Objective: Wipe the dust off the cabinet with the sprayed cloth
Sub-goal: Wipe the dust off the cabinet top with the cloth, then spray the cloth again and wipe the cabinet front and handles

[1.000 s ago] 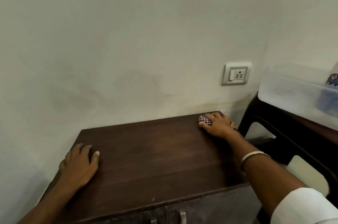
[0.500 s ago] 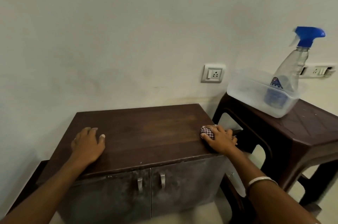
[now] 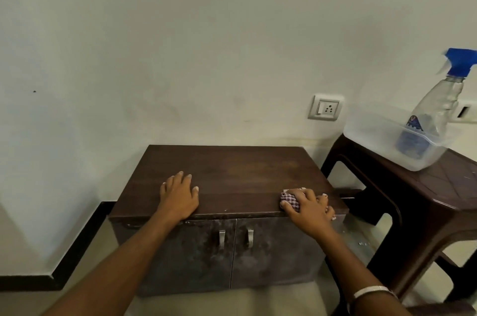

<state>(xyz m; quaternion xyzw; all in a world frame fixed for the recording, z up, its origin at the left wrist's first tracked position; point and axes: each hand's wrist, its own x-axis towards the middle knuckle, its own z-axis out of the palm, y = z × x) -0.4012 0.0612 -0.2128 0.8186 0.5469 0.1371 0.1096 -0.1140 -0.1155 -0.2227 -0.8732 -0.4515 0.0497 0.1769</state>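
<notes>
Head view: wiping under way, judged partly done. Right hand, grip curled round balled checked cloth, pressed at front right edge of cabinet top. Left hand flat, holding nothing. Doors blotchy, likely unwiped. Spray bottle in tub on stool; wall socket behind

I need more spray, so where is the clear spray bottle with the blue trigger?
The clear spray bottle stands at the far right, inside the translucent plastic tub on the dark brown stool.
</notes>
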